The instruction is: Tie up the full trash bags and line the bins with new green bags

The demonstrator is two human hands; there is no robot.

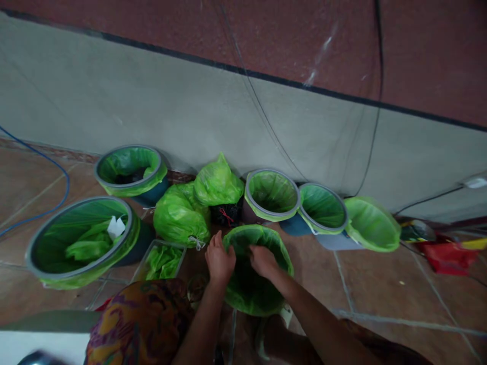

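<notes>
In front of me on the floor stands a bin whose bright green bin liner is folded over its rim. At the left edge of it is my left hand, fingers stretched forward and thumb apart, touching or close to the liner. My right hand reaches over the mouth from the right, its fingers curled together. What they hold, if anything, is hidden. The inside of the bin is dark.
Lined bins stand along the wall, two larger ones at left. Tied green bags lie between. A clear tub holds green plastic. A red dustpan-like object lies right. A blue cable crosses the tiles.
</notes>
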